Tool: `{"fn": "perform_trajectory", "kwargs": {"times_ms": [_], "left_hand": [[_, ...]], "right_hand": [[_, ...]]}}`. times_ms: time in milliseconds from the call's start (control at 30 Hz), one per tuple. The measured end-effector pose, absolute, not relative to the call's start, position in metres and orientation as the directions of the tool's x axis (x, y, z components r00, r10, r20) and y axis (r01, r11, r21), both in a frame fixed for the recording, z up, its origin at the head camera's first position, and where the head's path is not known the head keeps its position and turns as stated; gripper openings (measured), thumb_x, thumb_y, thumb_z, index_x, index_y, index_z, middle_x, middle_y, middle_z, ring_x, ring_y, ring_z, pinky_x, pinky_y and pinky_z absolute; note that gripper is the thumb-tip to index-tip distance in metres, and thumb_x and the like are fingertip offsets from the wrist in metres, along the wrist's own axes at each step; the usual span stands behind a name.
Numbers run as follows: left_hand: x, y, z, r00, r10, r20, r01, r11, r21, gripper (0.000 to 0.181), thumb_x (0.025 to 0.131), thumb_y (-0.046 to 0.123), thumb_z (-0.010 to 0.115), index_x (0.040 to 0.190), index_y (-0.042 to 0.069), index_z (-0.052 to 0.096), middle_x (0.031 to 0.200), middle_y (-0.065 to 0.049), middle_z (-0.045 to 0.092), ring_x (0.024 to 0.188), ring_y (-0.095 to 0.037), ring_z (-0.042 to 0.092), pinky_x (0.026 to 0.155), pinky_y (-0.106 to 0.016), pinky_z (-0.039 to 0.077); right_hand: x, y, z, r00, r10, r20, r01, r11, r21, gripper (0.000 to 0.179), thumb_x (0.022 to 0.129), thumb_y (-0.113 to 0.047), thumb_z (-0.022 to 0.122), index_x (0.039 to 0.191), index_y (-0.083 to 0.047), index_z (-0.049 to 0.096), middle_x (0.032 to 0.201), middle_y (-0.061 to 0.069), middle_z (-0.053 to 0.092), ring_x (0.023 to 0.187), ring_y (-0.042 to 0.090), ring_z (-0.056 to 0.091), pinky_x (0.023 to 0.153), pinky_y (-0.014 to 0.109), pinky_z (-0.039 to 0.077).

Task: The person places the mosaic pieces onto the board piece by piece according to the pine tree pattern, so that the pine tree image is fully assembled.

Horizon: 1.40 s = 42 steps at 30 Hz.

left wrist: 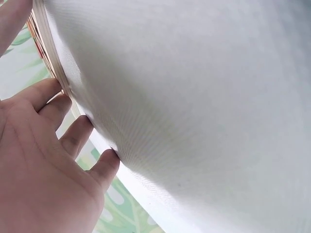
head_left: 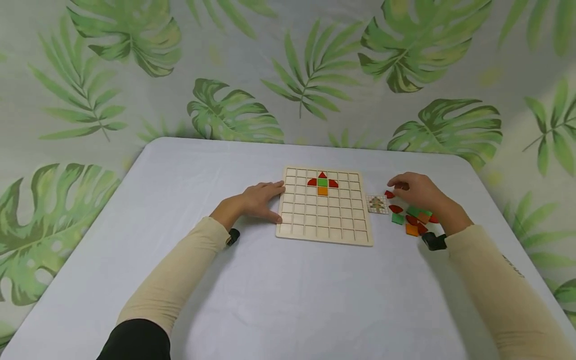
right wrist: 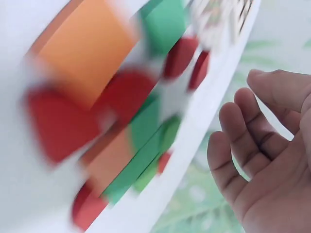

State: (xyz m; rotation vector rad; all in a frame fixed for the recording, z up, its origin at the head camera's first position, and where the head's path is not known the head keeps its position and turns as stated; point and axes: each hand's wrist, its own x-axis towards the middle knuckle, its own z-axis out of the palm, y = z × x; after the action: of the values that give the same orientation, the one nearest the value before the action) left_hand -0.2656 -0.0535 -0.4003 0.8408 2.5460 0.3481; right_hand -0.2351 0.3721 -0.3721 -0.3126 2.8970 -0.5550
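My left hand (head_left: 258, 201) touches the left edge of a light wooden grid board (head_left: 324, 225), its thumb and fingers spread along that side. In the board's upper part a green square (head_left: 322, 182) has a red triangle (head_left: 322, 175) above, an orange square (head_left: 322, 191) below and a red curved piece (head_left: 312, 182) on each side. My right hand (head_left: 416, 190) hovers above loose pieces right of the board, fingers loosely bent. Nothing shows between those fingers in the right wrist view. Below it lie a red piece (head_left: 396, 209), a green square (head_left: 398, 218) and an orange square (head_left: 411, 229).
A small card (head_left: 377, 205) printed with a tree-like pattern on a grid lies between the board and the loose pieces. The white-covered table (head_left: 270, 295) backs onto a leaf-patterned cloth (head_left: 315, 120). Several loose pieces overlap in a heap.
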Motion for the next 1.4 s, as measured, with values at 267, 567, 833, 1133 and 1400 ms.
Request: {"fn": "perform_trajectory", "kwargs": {"times_ms": [267,567,833,1133,1400], "left_hand": [[-0.266,-0.056,-0.402,-0.724,0.612,-0.32,0.511,0.786,0.348,0.095,0.086,0.052,0.072,0.159,0.015,0.023,0.17,0.0,0.009,0.156,-0.032,0.015,0.124,-0.054,0.02],[-0.266,-0.056,-0.4,-0.726,0.608,-0.321,0.503,0.788,0.354,0.094,0.086,0.051,0.072,0.159,0.017,0.024,0.17,0.001,0.009,0.156,-0.032,0.014,0.124,-0.055,0.019],[-0.265,-0.054,-0.401,-0.727,0.61,-0.315,0.504,0.786,0.359,0.093,0.085,0.05,0.073,0.159,0.018,0.025,0.17,0.001,0.011,0.156,-0.033,0.015,0.123,-0.056,0.021],[-0.265,-0.054,-0.399,-0.729,0.602,-0.326,0.497,0.793,0.354,0.093,0.086,0.05,0.073,0.159,0.018,0.025,0.17,0.001,0.01,0.156,-0.032,0.015,0.123,-0.055,0.02],[-0.266,-0.054,-0.401,-0.727,0.605,-0.324,0.499,0.79,0.355,0.094,0.086,0.05,0.073,0.159,0.018,0.024,0.17,0.001,0.009,0.156,-0.03,0.014,0.124,-0.055,0.019]], "right_hand": [[-0.23,0.421,-0.385,-0.974,-0.135,-0.183,-0.065,0.936,-0.345,0.032,0.099,-0.013,0.053,0.125,0.004,0.062,0.117,0.029,0.061,0.106,0.043,0.054,0.092,0.058,0.05],[-0.234,0.428,-0.391,-0.968,-0.113,-0.225,-0.036,0.947,-0.319,0.035,0.098,-0.016,0.057,0.127,0.002,0.062,0.113,0.027,0.06,0.1,0.039,0.052,0.084,0.049,0.052],[-0.236,0.424,-0.394,-0.966,-0.097,-0.238,-0.025,0.957,-0.289,0.035,0.096,-0.014,0.059,0.127,0.002,0.062,0.11,0.026,0.06,0.097,0.038,0.051,0.083,0.052,0.051],[-0.237,0.417,-0.394,-0.967,-0.133,-0.219,-0.071,0.96,-0.269,0.035,0.095,-0.018,0.062,0.124,0.001,0.065,0.105,0.025,0.063,0.095,0.037,0.053,0.084,0.054,0.05],[-0.241,0.405,-0.391,-0.971,-0.143,-0.191,-0.093,0.964,-0.249,0.032,0.094,-0.016,0.06,0.121,0.001,0.068,0.103,0.025,0.063,0.09,0.034,0.055,0.084,0.054,0.052]]}}
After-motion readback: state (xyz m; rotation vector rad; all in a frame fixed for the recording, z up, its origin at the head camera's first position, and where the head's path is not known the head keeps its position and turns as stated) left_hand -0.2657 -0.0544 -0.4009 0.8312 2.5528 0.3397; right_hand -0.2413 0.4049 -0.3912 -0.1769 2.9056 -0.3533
